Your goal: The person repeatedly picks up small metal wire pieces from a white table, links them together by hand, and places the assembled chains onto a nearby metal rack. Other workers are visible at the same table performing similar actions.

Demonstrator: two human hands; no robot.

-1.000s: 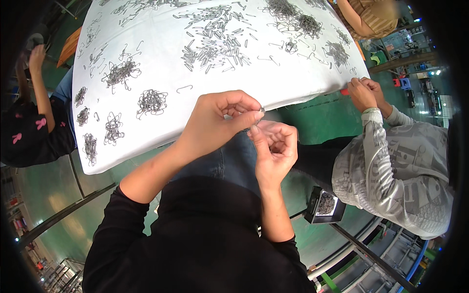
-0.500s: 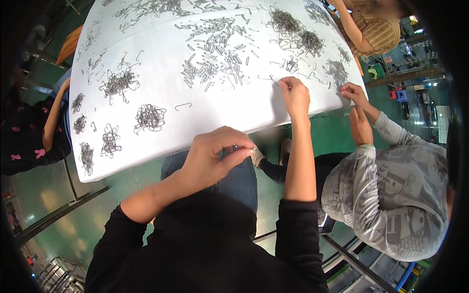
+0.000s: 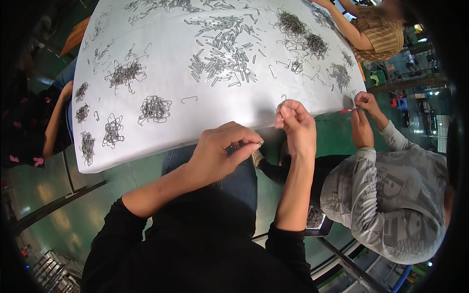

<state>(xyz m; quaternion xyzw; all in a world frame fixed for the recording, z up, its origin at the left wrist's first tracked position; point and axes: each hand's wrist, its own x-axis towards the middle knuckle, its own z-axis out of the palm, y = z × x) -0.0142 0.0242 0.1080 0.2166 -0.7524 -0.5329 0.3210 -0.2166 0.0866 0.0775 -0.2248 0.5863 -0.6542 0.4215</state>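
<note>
My left hand (image 3: 222,152) is closed in a pinch in front of the table's near edge. A small shiny metal bit shows at its fingertips, mostly hidden, its kind not clear. To its right, my right hand (image 3: 299,124) pinches a bent wire hook (image 3: 283,97), whose curved end rises above the fingers. The two hands are apart. Beyond them on the white-covered table (image 3: 220,110) lies a spread of short grey metal pieces (image 3: 222,63). A single wire hook (image 3: 189,99) rests left of centre, beside a tangled pile of hooks (image 3: 155,108).
More hook piles (image 3: 125,74) lie at the left, and others (image 3: 316,45) at the far right. A co-worker in a grey patterned top (image 3: 391,195) works close at my right. Another in stripes (image 3: 376,36) is beyond, and one in dark clothing (image 3: 36,127) sits at the left.
My right hand has come back from the table toward my left hand, now with a wire hook in its fingers. My left hand has barely moved. The view has shifted slightly.
</note>
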